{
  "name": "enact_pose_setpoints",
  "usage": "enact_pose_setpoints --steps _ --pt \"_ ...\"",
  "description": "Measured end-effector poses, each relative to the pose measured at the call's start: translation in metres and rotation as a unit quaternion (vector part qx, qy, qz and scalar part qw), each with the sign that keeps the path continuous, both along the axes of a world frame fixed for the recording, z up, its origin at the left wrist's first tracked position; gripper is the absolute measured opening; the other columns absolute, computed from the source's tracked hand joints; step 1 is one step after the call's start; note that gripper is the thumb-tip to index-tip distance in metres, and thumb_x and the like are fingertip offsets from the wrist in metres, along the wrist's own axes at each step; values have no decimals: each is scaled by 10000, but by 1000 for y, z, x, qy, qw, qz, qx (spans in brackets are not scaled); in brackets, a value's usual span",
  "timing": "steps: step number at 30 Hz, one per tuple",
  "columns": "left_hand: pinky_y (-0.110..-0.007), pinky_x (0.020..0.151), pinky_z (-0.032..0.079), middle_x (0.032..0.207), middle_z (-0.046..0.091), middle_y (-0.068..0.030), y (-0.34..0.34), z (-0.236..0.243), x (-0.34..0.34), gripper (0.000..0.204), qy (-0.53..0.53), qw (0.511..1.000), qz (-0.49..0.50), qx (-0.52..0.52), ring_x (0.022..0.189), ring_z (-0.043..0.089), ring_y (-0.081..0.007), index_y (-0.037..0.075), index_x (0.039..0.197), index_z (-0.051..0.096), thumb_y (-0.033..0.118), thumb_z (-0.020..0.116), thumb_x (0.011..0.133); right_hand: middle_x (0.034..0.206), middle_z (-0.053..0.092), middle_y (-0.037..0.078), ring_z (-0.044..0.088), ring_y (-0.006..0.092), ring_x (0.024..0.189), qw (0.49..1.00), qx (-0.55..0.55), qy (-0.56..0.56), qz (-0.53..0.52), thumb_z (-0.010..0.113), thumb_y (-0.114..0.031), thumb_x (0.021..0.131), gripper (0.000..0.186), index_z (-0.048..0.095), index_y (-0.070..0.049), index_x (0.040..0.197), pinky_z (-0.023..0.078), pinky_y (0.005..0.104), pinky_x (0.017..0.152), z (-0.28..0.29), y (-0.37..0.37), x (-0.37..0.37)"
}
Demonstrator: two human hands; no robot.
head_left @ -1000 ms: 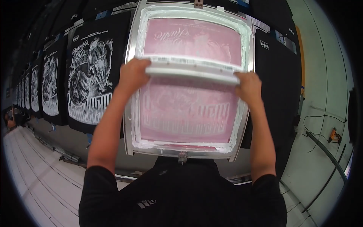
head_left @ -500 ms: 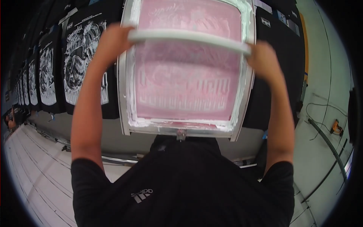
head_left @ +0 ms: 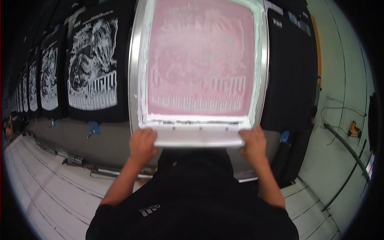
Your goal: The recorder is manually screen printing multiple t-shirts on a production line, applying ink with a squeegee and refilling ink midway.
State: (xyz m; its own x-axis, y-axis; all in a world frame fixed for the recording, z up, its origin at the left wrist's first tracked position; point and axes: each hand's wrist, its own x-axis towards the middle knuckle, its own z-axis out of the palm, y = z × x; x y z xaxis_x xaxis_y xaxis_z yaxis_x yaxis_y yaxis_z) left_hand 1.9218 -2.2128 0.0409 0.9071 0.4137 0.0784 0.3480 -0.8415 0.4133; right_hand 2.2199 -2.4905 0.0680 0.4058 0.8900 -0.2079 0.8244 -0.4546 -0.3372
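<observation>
A long silver-grey squeegee (head_left: 198,138) lies across the near end of a framed printing screen (head_left: 196,72). At its left end my left hand (head_left: 143,147) is closed round it. My right hand (head_left: 253,143) grips the opposite end in the same way. The screen has pink mesh with a pale figure and a zigzag band in its design. White ink smears the mesh's near edge and sides, and a metal frame (head_left: 134,80) surrounds it. The squeegee's blade edge is hidden from me.
To the left, a row of black shirts with white prints (head_left: 93,68) recedes along a grey bench (head_left: 108,138). A plain black shirt (head_left: 290,76) lies to the right. Blue clips (head_left: 94,128) hang at the bench edge. An orange tool (head_left: 354,130) and cables are at far right.
Both hands have drawn the squeegee toward me, from the upper part of the screen to its near end. My elbows have come in closer to my body.
</observation>
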Motion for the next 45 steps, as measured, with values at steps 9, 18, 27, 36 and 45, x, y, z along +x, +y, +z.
enact_pose_setpoints --steps 9,18,27,36,45 --pt "-414 729 535 873 690 -102 161 -31 169 358 -19 998 27 60 824 645 -310 85 925 697 12 690 575 927 699 89 627 310 906 989 58 -133 -2 678 -10 601 439 709 -113 1026 468 473 999 -37 143 151" --pt "-449 764 547 895 719 -136 328 -6 366 310 52 990 27 126 871 687 -347 172 989 719 333 774 729 1030 707 147 669 352 985 984 -19 -178 12 617 -161 720 399 695 -149 1111 532 448 868 -24 312 345" --pt "-438 898 484 1194 602 -150 294 31 312 549 -234 925 125 274 1079 593 -364 97 1214 588 373 780 780 1011 706 215 673 379 967 999 -14 -38 28 630 -141 639 480 720 -77 1107 523 401 904 39 365 376" --pt "-384 773 497 935 672 -133 -58 -44 47 479 326 733 2 -597 871 628 -245 22 1089 647 478 592 954 998 715 214 688 354 933 996 -28 -75 26 718 -154 634 497 706 -20 1112 509 371 915 2 386 400" --pt "-263 688 484 816 648 18 -118 -83 26 273 150 640 95 -748 760 544 -56 -6 1031 673 254 590 1006 1086 692 212 657 368 1033 990 17 -97 97 645 -134 690 456 702 -89 1139 516 401 920 -10 438 328"
